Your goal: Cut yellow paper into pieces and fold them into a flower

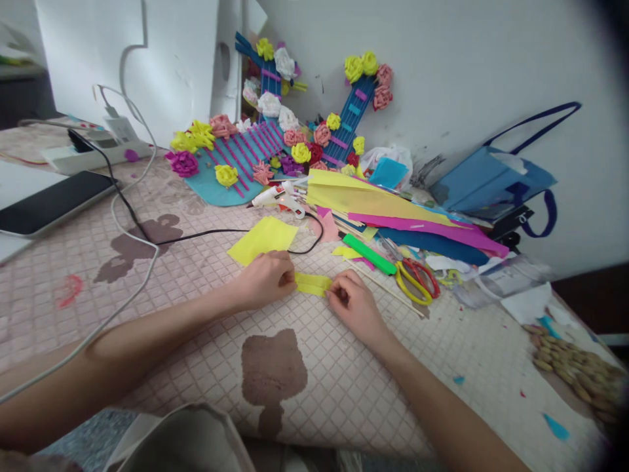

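A narrow folded strip of yellow paper (312, 283) lies on the checked pink cloth (206, 314) between my two hands. My left hand (265, 278) pinches its left end with curled fingers. At the strip's right end, my right hand (351, 307) presses down with closed fingers. A larger yellow paper sheet (263, 239) lies just behind my left hand. A white glue gun (279, 196) with a black cord rests further back.
Yellow and red scissors (417, 280) and a green marker (369, 254) lie to the right, beside a pile of coloured paper sheets (393, 213). Paper-flower crafts (255, 151) stand at the back, with a blue bag (496, 180) further right. A phone (54, 202), power strip and cables sit left.
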A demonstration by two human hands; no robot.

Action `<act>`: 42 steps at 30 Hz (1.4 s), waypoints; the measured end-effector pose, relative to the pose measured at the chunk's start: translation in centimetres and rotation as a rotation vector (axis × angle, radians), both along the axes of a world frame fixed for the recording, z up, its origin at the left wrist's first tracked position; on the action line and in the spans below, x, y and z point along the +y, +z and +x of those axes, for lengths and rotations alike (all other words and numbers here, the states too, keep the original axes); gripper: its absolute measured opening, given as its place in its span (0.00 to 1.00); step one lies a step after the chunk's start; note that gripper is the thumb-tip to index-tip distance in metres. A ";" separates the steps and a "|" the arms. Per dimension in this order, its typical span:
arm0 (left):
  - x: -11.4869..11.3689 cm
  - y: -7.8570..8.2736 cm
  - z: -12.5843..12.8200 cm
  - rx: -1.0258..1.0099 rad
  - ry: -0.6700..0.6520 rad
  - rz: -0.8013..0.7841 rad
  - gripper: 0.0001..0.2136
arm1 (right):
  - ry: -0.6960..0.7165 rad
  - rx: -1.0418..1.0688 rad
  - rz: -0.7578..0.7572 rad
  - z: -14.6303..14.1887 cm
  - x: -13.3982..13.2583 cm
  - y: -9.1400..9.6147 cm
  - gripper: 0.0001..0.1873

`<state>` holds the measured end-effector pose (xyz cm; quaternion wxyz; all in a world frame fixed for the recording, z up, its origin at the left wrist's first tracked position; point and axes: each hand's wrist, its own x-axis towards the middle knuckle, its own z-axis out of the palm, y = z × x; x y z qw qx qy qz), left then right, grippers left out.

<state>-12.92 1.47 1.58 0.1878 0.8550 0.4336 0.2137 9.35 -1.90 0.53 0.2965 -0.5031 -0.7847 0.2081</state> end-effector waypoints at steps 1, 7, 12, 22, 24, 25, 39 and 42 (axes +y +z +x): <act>0.0 -0.1 0.0 0.002 0.006 0.008 0.04 | -0.001 -0.001 0.003 0.0 0.0 0.0 0.06; -0.2 -0.1 0.3 0.020 0.039 0.002 0.04 | -0.006 0.006 0.014 -0.1 0.0 -0.1 0.05; -0.2 -0.1 0.3 0.018 0.050 0.009 0.04 | -0.018 -0.003 0.008 -0.1 0.0 -0.1 0.05; -0.1 0.2 0.3 0.031 0.032 -0.012 0.04 | -0.024 -0.014 -0.004 -0.2 -0.1 0.0 0.05; -0.2 0.3 0.3 0.038 0.026 -0.017 0.04 | -0.019 -0.012 -0.001 -0.2 -0.1 0.0 0.05; -0.2 0.3 0.3 0.042 0.022 -0.019 0.04 | -0.016 -0.011 0.002 -0.2 -0.1 0.0 0.05; 0.1 -0.1 -0.2 0.039 -0.010 -0.043 0.03 | -0.004 0.002 -0.047 0.1 0.0 0.3 0.05; 0.1 -0.1 -0.2 0.044 -0.013 -0.047 0.03 | -0.001 0.009 -0.051 0.1 0.0 0.3 0.05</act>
